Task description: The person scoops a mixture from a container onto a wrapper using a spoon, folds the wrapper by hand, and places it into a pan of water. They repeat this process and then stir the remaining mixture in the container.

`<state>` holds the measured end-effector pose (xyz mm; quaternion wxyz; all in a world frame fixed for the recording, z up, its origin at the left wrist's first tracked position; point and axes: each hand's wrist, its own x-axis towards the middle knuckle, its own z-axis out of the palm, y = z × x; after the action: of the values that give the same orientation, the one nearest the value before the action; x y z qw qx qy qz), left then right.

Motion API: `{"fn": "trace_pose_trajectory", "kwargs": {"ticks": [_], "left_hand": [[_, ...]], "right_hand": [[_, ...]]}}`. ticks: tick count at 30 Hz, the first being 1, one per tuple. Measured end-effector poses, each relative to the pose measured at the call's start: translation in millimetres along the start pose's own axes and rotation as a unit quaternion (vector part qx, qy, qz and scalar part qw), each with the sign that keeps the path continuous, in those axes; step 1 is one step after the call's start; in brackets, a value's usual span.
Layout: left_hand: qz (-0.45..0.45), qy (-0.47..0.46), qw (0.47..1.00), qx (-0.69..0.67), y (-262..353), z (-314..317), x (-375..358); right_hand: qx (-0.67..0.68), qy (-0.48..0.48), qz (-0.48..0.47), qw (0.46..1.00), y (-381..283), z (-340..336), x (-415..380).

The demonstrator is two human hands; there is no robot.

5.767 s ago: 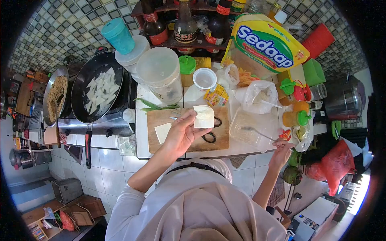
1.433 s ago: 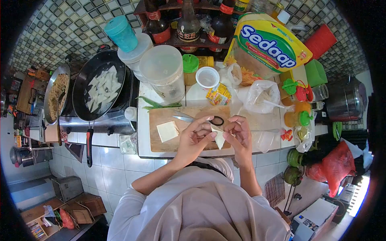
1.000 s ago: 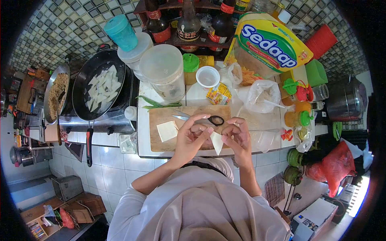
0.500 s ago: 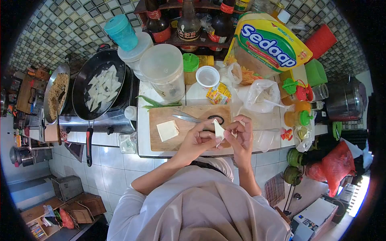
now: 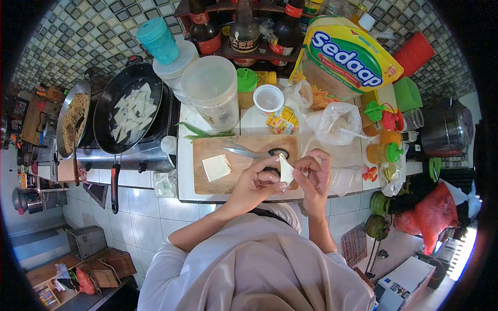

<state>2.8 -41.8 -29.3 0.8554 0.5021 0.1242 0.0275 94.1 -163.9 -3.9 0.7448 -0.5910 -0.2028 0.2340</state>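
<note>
Over the front right of the wooden cutting board [image 5: 207, 144], a small piece of white pastry wrapper [image 5: 285, 170] is held up between both hands. My left hand [image 5: 255, 182] pinches its left and lower side, fingers curled behind it. My right hand [image 5: 314, 175] pinches its right edge between thumb and fingertips. The wrapper looks folded into a pointed shape. Scissors [image 5: 244, 151] with black handles lie on the board, partly hidden behind my hands. To their left rests a square stack of pastry wrappers [image 5: 215, 168].
On the stove at left, a black frying pan [image 5: 98, 127] holds pale dough pieces beside a pan of brown crumbly filling [image 5: 78, 106]. Behind the board are a clear canister [image 5: 210, 96], a white cup [image 5: 268, 98], a plastic bag [image 5: 337, 122] and a yellow Sedaap pouch [image 5: 347, 57].
Both hands have shifted very slightly to the right with the wrapper, and its face has turned a little. The board, scissors and wrapper stack stay in place.
</note>
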Motion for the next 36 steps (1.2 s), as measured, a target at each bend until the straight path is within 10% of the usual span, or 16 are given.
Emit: {"fn": "trace_pose_trajectory", "kwargs": {"ticks": [13, 25, 28, 30, 36], "left_hand": [[-0.069, -0.042, 0.995, -0.052, 8, 2, -2], [0.182, 0.059, 0.966, 0.174, 8, 2, -1], [0.266, 0.108, 0.898, 0.333, 22, 2, -5], [0.401, 0.133, 0.761, 0.492, 26, -1, -6], [0.528, 0.181, 0.641, 0.527, 21, -2, -8]], "right_hand": [[-0.132, -0.082, -0.141, 0.978, 6, -10, 1], [-0.288, -0.061, -0.274, 0.916, -1, -11, 4], [-0.358, -0.057, -0.309, 0.879, -9, -8, 4], [-0.377, -0.050, -0.343, 0.859, -9, -8, 3], [-0.382, -0.037, -0.436, 0.814, -10, -8, 1]]}}
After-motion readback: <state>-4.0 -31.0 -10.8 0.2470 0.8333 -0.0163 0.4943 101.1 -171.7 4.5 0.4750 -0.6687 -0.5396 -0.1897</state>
